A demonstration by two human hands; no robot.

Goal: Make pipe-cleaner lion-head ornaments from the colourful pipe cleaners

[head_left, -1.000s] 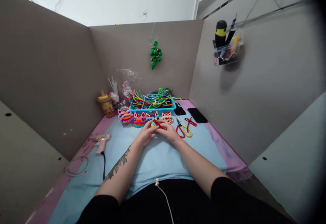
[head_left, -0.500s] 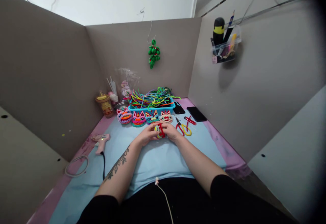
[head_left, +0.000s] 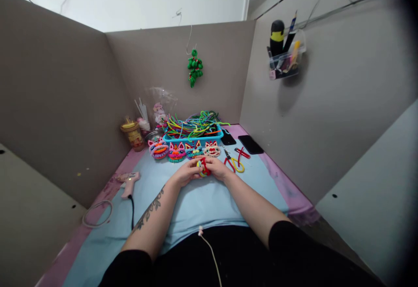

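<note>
Between my hands is a small pipe-cleaner piece point(head_left: 203, 167) in red, yellow and pale blue. My left hand point(head_left: 189, 172) is closed on its left side, and my right hand point(head_left: 217, 167) grips it from the right. The fingers cover part of it, so its full shape is hidden. Just behind stand several fuzzy animal heads with ears, among them a pink-and-orange one point(head_left: 176, 152), a teal one point(head_left: 194, 150) and a cream-and-red one point(head_left: 212, 149). Right of my right hand lie yellow-and-red-handled pliers point(head_left: 237, 165) and a red-handled tool point(head_left: 243, 153).
A blue basket point(head_left: 192, 140) of colourful pipe cleaners stands at the back. A pink glue gun point(head_left: 130, 185) with its cord lies left. Two dark phones, one at the right point(head_left: 251, 144), lie beyond the tools. A drink cup point(head_left: 133, 135) stands back left. Grey partitions point(head_left: 215, 73) enclose the table.
The camera view has shifted slightly. The piece in my hands has turned a little, showing its red part differently; both hands keep hold of it.
</note>
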